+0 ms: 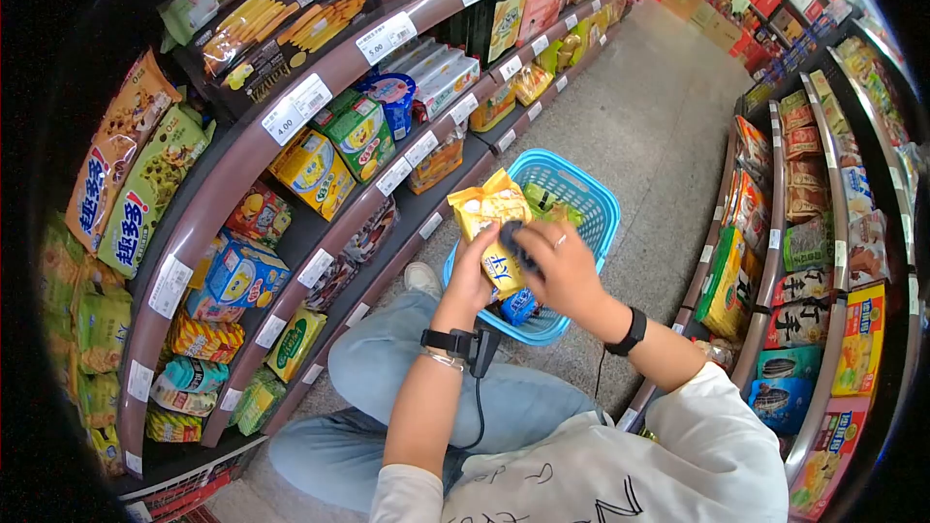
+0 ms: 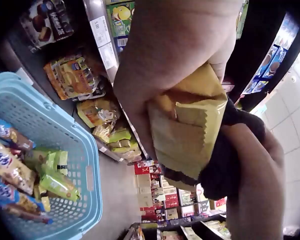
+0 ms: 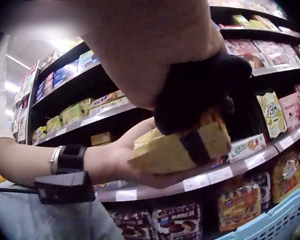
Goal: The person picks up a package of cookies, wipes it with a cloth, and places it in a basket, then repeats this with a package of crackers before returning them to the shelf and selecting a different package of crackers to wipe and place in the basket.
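A yellow snack package (image 1: 487, 210) is gripped by my left hand (image 1: 467, 281) over the blue basket. My right hand (image 1: 567, 271) holds a dark cloth (image 1: 519, 248) against the package's face. In the left wrist view, the package's crimped end (image 2: 190, 135) shows beside the black cloth (image 2: 225, 162), with the fingers of my right hand (image 2: 255, 175) behind the cloth. From the right wrist, the cloth (image 3: 195, 90) lies over the top of the package (image 3: 170, 152), which rests in my left hand (image 3: 115, 162). The right fingertips are largely hidden.
Below the hands, the blue basket (image 1: 609, 208) stands on the floor (image 1: 620, 87), holding green and blue snack packs (image 2: 60, 182). Shelves with boxed and bagged snacks (image 1: 315, 174) curve along the left; another shelf row (image 1: 809, 242) lines the right. Bent knees (image 1: 387, 339) are close to the basket.
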The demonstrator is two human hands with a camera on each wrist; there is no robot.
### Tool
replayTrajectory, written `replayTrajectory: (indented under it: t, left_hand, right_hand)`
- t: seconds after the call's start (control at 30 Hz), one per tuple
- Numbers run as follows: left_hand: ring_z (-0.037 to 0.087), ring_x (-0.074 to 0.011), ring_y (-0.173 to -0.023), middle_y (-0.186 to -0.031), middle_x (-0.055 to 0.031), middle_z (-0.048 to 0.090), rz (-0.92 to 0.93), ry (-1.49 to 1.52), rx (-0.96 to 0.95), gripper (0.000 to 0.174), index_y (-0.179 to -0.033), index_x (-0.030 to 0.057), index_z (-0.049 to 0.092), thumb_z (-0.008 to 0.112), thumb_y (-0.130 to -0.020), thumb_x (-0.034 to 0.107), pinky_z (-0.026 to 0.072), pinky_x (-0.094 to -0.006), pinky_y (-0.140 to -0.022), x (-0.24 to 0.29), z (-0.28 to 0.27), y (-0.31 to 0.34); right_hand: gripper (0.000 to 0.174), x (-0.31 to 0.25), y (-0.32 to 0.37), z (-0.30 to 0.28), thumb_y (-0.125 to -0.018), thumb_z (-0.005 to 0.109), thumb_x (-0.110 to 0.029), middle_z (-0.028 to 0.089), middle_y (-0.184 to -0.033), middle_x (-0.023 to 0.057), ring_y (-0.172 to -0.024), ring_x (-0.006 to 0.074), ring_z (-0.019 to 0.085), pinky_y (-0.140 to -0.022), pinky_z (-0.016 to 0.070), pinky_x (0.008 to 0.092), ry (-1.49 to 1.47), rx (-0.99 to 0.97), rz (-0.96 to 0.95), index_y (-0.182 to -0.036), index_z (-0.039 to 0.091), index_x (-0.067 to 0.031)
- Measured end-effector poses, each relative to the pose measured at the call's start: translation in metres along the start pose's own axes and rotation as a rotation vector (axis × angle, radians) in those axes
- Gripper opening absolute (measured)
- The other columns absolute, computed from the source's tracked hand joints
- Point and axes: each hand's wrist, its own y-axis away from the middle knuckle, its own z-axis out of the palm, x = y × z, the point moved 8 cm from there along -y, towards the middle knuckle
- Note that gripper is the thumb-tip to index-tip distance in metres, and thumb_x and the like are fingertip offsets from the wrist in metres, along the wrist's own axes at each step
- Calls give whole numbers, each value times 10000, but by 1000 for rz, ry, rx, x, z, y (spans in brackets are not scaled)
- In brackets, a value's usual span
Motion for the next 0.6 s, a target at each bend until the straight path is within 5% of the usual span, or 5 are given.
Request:
replayTrajectory:
  t: [0.23, 0.37, 0.5, 0.6]
  left_hand:
    - [616, -206, -1070, -1203, -87, 607, -92, 148, -37, 428, -1313, 52, 471, 582, -948, 245, 504, -357, -897, -7, 4, 1]
    - [606, -201, -1087, -1225, -86, 592, -22, 22, -55, 430, -1316, 65, 464, 585, -950, 254, 489, -357, -922, 1, 5, 3]
    - [590, -212, -1114, -1238, -84, 580, -98, 6, 4, 469, -1349, 69, 434, 586, -951, 264, 478, -356, -939, -9, -2, 3]
    - [591, -191, -1119, -1254, -71, 588, -55, -24, -44, 447, -1320, 66, 481, 560, -964, 324, 486, -359, -927, -13, -4, -1]
  right_hand:
    - [455, -32, 15, 27, -609, 728, -114, 576, -1052, 96, -908, 296, 561, -785, 505, 400, -76, -175, -186, -1047, 607, -83]
    - [423, 15, -10, 1, -617, 710, -94, 588, -1066, 88, -929, 302, 561, -783, 503, 417, 42, 22, 80, -1029, 609, -91]
    - [461, -33, 17, 25, -607, 743, -76, 598, -1054, 96, -937, 318, 575, -811, 503, 401, -75, -190, -185, -1050, 620, -86]
    - [436, -16, 12, 16, -605, 738, -63, 598, -1041, 103, -931, 315, 578, -813, 504, 386, -46, -105, -76, -1028, 632, -83]
